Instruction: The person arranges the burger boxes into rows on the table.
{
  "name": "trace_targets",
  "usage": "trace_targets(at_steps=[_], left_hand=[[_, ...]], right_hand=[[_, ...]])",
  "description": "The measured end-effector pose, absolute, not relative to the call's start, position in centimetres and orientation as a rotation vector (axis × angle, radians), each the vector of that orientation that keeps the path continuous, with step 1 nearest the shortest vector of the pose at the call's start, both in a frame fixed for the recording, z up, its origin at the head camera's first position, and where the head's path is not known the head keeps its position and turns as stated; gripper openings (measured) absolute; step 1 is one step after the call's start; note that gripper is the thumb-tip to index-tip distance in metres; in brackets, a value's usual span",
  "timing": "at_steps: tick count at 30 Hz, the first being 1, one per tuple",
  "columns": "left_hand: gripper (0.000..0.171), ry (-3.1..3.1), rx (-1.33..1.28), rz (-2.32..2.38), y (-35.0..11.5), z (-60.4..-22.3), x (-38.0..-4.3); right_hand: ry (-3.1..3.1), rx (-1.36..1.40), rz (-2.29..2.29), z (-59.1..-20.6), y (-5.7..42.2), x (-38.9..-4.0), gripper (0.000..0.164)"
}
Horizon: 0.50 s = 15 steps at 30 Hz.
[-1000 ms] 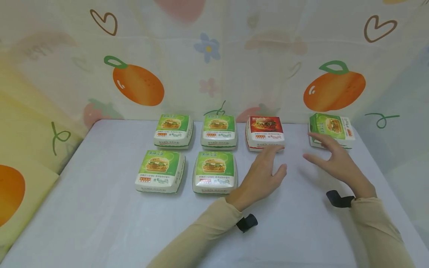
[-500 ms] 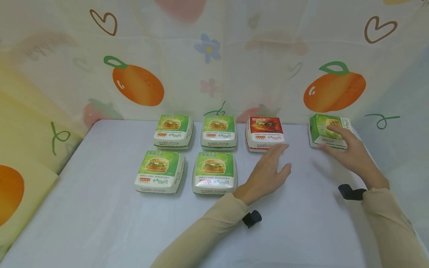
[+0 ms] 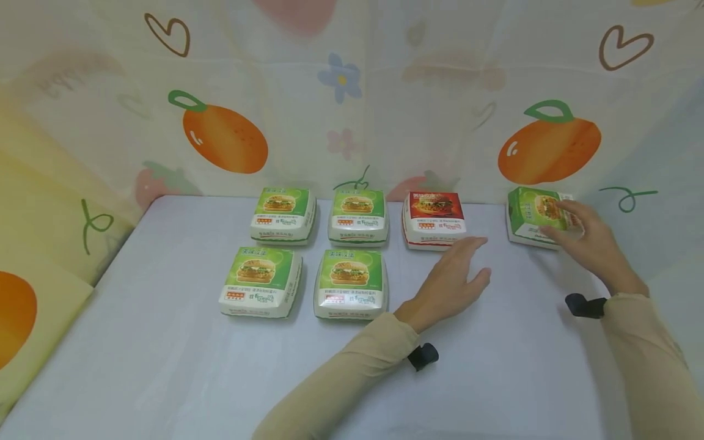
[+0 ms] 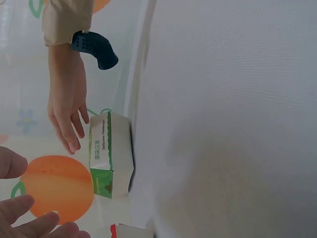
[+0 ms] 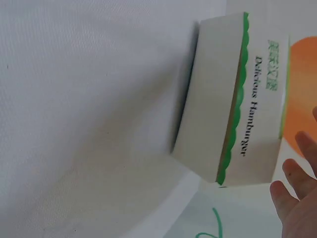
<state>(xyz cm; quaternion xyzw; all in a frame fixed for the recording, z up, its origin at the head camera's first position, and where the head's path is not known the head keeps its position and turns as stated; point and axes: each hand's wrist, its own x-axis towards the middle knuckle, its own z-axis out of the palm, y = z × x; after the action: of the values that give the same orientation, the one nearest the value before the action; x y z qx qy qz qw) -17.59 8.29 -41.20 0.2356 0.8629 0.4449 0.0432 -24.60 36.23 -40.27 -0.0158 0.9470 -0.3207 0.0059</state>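
A green-and-white hamburger box stands turned at the far right of the white table. My right hand hovers over its right side with fingers spread, covering part of the lid. The right wrist view shows the box with the fingertips apart from it. To the left, my left hand is held in the air just in front of a red-and-white hamburger box. Its fingers are extended and hold nothing. In the left wrist view, only some fingers of the left hand show at the lower left.
Two green hamburger boxes stand in the back row left of the red one. Two more stand before them. A curtain printed with oranges hangs behind the table.
My right hand has moved right, from the left of the turned green box to over its right side. The left hand has drifted slightly to the right. The boxes have stayed in place.
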Motion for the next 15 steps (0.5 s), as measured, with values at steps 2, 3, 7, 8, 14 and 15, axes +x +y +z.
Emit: trace_targets(at_steps=[2,3,7,8,14,15], left_hand=[[0.052,2.637,0.72,1.347,8.6,-41.2,-17.7],[0.052,2.635,0.721,1.342,8.7,-41.2,-17.8],[0.054,2.643,0.711,1.32,9.2,-41.2,-18.0],[0.054,2.642,0.707,1.318,9.3,-41.2,-18.1],[0.053,2.644,0.696,1.305,9.9,-41.5,-18.6],[0.053,2.647,0.697,1.299,10.0,-41.6,-18.7]], right_hand=[[2.971,-0.046,-1.007,-40.4,36.4,-24.9,0.077],[2.979,-0.048,-1.006,-40.5,36.5,-25.1,0.076],[2.973,-0.02,-1.015,-40.7,37.1,-25.8,0.079],[2.965,-0.008,-1.013,-40.8,37.3,-25.9,0.081],[2.913,0.006,-0.975,-41.5,37.9,-26.6,0.085],[2.911,0.005,-0.966,-41.7,37.9,-26.7,0.085]])
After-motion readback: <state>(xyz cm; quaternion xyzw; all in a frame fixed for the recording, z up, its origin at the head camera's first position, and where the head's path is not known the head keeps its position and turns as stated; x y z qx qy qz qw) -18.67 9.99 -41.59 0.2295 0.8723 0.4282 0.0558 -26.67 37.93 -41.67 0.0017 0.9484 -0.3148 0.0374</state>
